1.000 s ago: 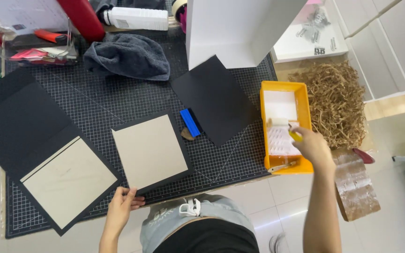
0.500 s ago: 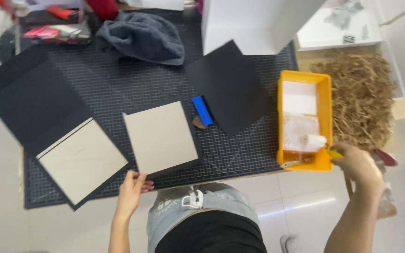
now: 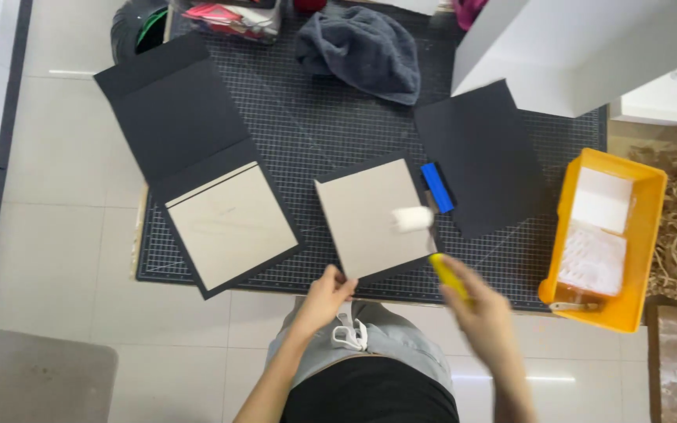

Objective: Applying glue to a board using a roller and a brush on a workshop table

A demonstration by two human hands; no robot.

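Roller blurred over grey board; right hand smeared

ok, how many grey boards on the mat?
2. One grey board lies left on a black folded sheet; the other grey board lies centre, left hand at its lower edge. None seems hidden.

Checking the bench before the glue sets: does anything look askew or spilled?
No spill shows. The grey board under the roller sits tilted to the cutting mat grid; the left hand pins its corner. Black sheet lies askew too.
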